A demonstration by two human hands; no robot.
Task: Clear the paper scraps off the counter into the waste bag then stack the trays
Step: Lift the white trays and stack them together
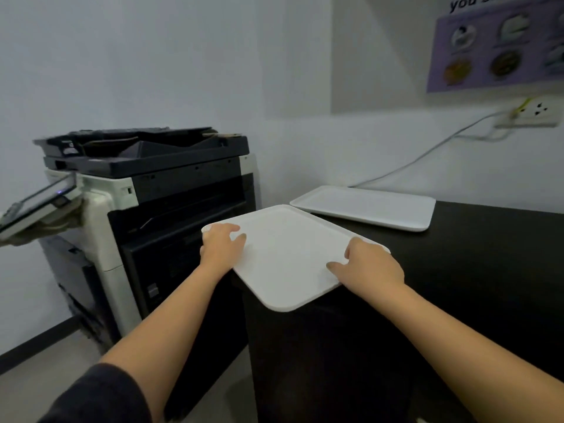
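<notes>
While both of our hands grip the near white tray (pixel 287 257), it sits at the left end of the dark surface (pixel 476 270), turned at an angle, with its left corner jutting out past the surface's edge toward the copier (pixel 146 209). Our left hand (pixel 221 244) holds the tray's left edge, its thumb lying on the tray's upper face and its fingers curled over the rim at the far left corner. Our right hand (pixel 370 265) grips the right edge in the same way, thumb on top and pointing inward, fingers wrapped over the rim. We cannot tell whether the tray is lifted clear of the surface or resting on it.

A second white tray (pixel 364 207) lies flat farther back on the surface, close to the wall, just beyond the far corner of the one we hold; the two look apart, though narrowly. On the wall above hang a purple poster (pixel 494 47) and a white power socket (pixel 531 114), with a grey cable (pixel 427 154) running from it down behind the far tray. A dark sleeve (pixel 100 395) covers our left upper arm.
</notes>
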